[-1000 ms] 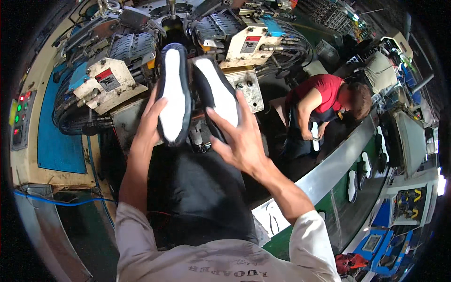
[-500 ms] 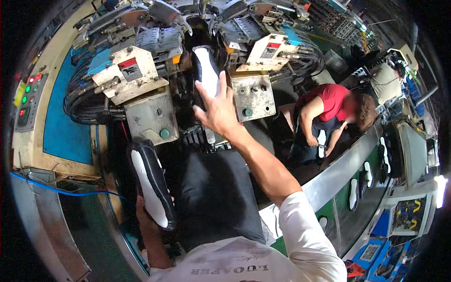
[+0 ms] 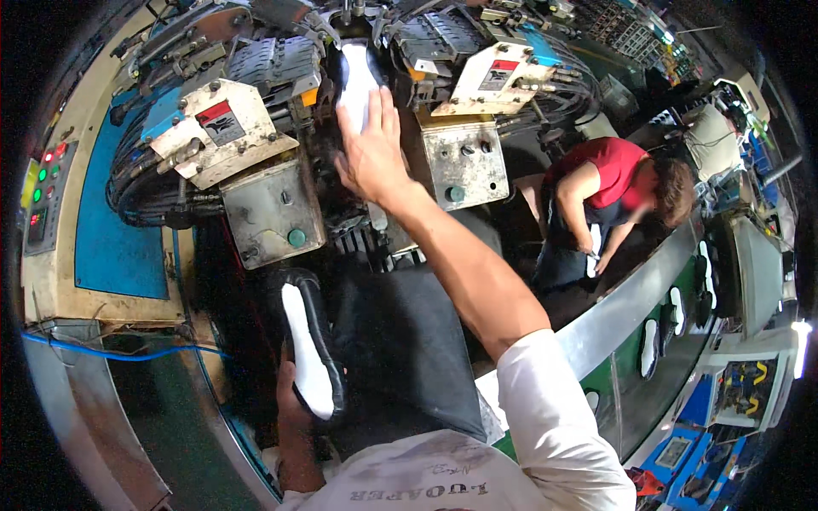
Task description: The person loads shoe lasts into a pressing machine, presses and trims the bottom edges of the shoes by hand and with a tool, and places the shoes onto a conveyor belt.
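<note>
A black shoe upper [image 3: 319,328] with a white sole side turned up is held at my left, above my lap. My left hand [image 3: 291,387] is closed round its near end from below, and most of the fingers are hidden behind it. Ahead of me, a second black shoe with a white underside [image 3: 356,72] sits between the two sides of a machine [image 3: 217,136], sole side up. My right hand [image 3: 375,162] rests on its near end, fingers stretched flat along the white surface and thumb out to the left.
Metal control boxes [image 3: 273,209] with green buttons flank the shoe's place in the machine. A lit button panel [image 3: 47,192] stands at far left. On the right, a person in red [image 3: 613,187] handles another shoe beside a green conveyor belt [image 3: 626,400] carrying several shoes.
My right hand has moved forward, and the shoe under it sits farther into the machine. My left hand has shifted the other shoe to the right, and it stands more upright in view.
</note>
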`<state>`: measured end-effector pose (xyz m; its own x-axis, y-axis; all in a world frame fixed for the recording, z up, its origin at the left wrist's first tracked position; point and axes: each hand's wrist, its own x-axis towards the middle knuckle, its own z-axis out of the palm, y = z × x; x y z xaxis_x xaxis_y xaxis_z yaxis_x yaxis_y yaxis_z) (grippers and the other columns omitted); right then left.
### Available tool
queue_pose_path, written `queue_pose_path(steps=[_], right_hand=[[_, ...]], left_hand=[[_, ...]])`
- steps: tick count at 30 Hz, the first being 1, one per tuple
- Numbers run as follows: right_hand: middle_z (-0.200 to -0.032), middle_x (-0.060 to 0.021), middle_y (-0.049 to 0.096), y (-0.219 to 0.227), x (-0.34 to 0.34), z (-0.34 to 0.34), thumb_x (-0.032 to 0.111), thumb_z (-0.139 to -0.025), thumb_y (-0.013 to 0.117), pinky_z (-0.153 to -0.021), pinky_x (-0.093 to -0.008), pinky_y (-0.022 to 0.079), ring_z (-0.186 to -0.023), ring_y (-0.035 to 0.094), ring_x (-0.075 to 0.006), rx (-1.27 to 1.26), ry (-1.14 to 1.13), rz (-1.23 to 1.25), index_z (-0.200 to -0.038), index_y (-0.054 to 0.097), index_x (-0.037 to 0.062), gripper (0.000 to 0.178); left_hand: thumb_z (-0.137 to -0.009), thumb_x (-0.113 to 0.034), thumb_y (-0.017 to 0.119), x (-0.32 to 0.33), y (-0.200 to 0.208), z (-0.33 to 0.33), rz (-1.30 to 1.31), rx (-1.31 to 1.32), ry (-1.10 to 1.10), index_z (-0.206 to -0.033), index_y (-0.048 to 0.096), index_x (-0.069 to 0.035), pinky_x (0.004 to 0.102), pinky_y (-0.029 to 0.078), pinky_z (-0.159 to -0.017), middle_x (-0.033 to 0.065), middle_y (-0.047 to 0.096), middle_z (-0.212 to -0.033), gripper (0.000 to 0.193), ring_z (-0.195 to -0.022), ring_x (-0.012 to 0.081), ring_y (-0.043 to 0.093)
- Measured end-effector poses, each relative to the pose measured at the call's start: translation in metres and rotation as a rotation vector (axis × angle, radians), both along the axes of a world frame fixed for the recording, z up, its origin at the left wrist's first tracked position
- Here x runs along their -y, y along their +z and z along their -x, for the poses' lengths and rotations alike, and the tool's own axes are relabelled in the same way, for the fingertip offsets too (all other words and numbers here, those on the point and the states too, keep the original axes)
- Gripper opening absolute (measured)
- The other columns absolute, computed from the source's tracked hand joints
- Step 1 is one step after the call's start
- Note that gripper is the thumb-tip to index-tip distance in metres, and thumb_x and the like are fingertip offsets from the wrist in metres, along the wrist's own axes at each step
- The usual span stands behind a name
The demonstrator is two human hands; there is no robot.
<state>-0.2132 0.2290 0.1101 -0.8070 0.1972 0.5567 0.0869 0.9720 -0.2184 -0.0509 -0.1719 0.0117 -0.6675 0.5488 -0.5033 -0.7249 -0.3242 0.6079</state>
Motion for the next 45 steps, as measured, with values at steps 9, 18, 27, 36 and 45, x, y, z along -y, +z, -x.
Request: queue_pose_path(steps=[9,18,27,36,45], right_hand=[[-0.163,-0.0476,0.031,0.022,-0.032,0.065,0.02,-0.094,0.063,-0.127,-0.07,0.025,-0.157,0.024,-0.0621,-0.054,-0.041,0.017,-0.155,0.054,0.0015,0.064],[-0.162,-0.0506,0.029,0.047,-0.018,0.068,0.016,-0.087,0.068,-0.127,-0.0733,0.019,-0.157,0.02,-0.0643,-0.059,-0.052,0.065,-0.156,0.051,-0.0016,0.073],[-0.149,-0.0307,0.058,0.049,-0.051,0.039,0.033,-0.085,0.079,-0.124,-0.0599,0.035,-0.144,0.047,-0.0507,-0.14,0.093,-0.212,-0.151,0.062,0.0141,0.071],[-0.141,-0.0269,0.067,-0.197,-0.01,-0.322,0.005,-0.098,0.064,-0.109,-0.0446,0.052,-0.127,0.068,-0.0409,0.416,-0.071,0.541,-0.148,0.059,-0.0047,0.052],[-0.134,-0.0216,0.073,-0.187,0.049,-0.34,0.01,-0.11,0.059,-0.109,-0.0391,0.053,-0.123,0.07,-0.0303,0.368,-0.055,0.836,-0.137,0.067,-0.0082,0.034]], left_hand=[[-0.097,-0.045,0.058,-0.05,-0.015,0.026,0.065,-0.067,-0.115,-0.172,0.03,-0.008,0.047,0.05,-0.113,0.0177,0.054,-0.158,0.088,-0.137,0.0335,0.06],[-0.095,-0.043,0.063,-0.079,-0.009,0.042,-0.111,-0.04,-0.109,-0.172,0.029,-0.007,0.0446,0.046,-0.117,0.0153,0.052,-0.16,0.091,-0.14,0.0317,0.057],[-0.08,-0.032,0.074,-0.019,0.02,0.014,0.089,-0.196,0.142,-0.171,0.034,-0.005,0.0458,0.042,-0.124,0.0189,0.052,-0.162,0.102,-0.145,0.0344,0.056],[-0.09,-0.012,0.079,0.205,-0.03,0.035,0.984,-0.247,0.473,-0.166,0.04,0.001,0.0397,0.045,-0.115,0.0141,0.058,-0.155,0.086,-0.135,0.0255,0.058],[-0.101,0.001,0.059,0.327,0.031,0.109,1.272,-0.611,0.575,-0.147,0.063,0.003,0.0358,0.052,-0.109,0.0145,0.076,-0.13,0.046,-0.117,0.0228,0.07]])
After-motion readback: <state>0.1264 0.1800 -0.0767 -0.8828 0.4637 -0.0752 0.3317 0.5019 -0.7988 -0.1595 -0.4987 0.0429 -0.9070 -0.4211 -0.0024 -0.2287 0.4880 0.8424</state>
